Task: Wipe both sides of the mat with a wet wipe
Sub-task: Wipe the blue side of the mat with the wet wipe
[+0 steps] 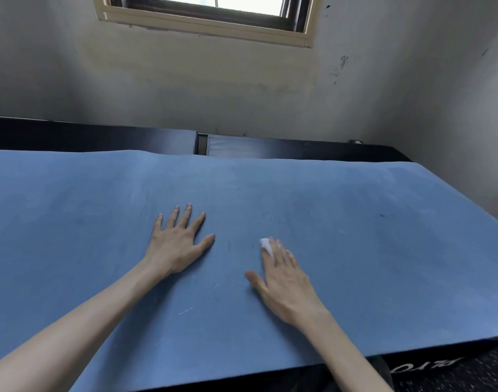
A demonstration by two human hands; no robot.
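Both forearms reach over the blue mat (355, 207). Left hand (177, 244) lies flat at 11 o'clock; right hand (284, 281) presses the wet wipe (266, 244) under straight fingers. Wipe in long overlapping strokes, keeping the mat pinned.

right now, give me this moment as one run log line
stage: wiping mat top | left hand: flat on blue mat, steadying | right hand: fingers pressing wet wipe on mat | underside: not visible

1. Mat (326, 222): plain blue, faint darker smudges, small white flecks.
2. Wet wipe (266, 244): white.
3. Wall (242, 89): off-white, grey stains, dark marks.
4. Window frame (202, 26): beige.
5. Pads (129, 140) behind mat: black.
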